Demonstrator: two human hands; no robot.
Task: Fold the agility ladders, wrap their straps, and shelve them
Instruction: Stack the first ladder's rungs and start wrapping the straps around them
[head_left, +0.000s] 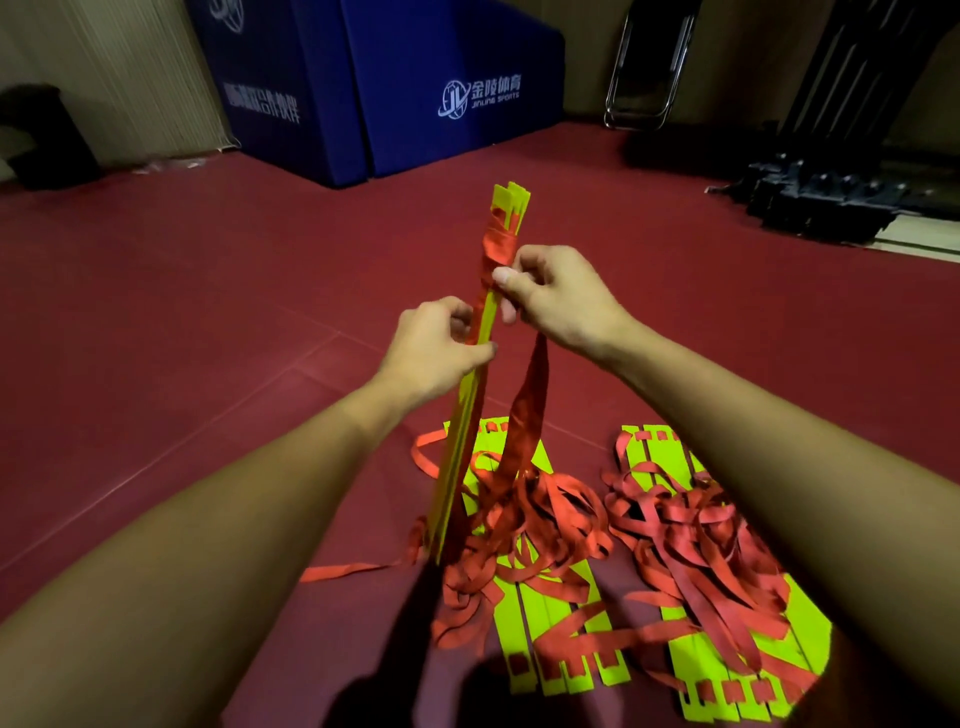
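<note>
The left hand (436, 348) grips the upright bundle of yellow rungs (480, 332) at mid-height above the floor, fingers curled around it, while the right hand (556, 299) pinches the red strap (498, 249) against the rungs just above.

Dark red floor (208, 291) w/ faint seams. Blue padded mats (374, 78) stood at back centre, white logo + lettering on front. Folded metal chair (644, 67) leaned at wall, right of mats. Black equipment (831, 192) piled far right.
</note>
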